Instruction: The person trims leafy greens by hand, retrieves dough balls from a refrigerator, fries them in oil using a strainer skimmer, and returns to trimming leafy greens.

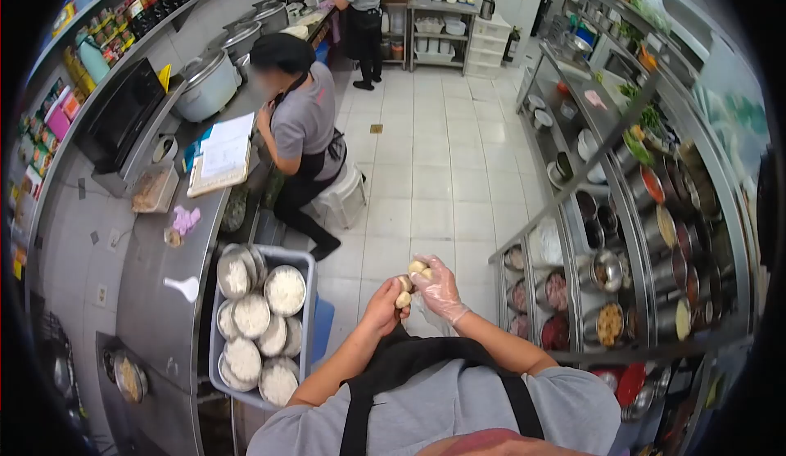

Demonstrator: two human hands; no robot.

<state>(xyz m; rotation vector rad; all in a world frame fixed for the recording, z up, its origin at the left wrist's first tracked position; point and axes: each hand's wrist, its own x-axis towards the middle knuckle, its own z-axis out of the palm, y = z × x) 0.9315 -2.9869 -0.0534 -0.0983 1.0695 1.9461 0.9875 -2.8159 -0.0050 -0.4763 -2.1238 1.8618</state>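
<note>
My left hand [383, 309] is bare and its fingers are closed around small pale round pieces [403, 300], held in front of the black apron [409, 362]. Close beside it, to the right, my right hand [442, 290] wears a clear plastic glove and holds similar pale round pieces [420, 268] in curled fingers. What exactly the pieces are is too small to tell. To the left of my hands stands a grey plastic bin [308, 292] with several round containers of a white, rice-like food [251, 315].
A person [307, 128] sits on a white stool [342, 198] by the left counter [147, 268], near open papers [225, 149]. Another person [364, 14] stands at the back. Metal racks [565, 202] with pots and food line the right side. A white spoon [182, 288] lies on the counter.
</note>
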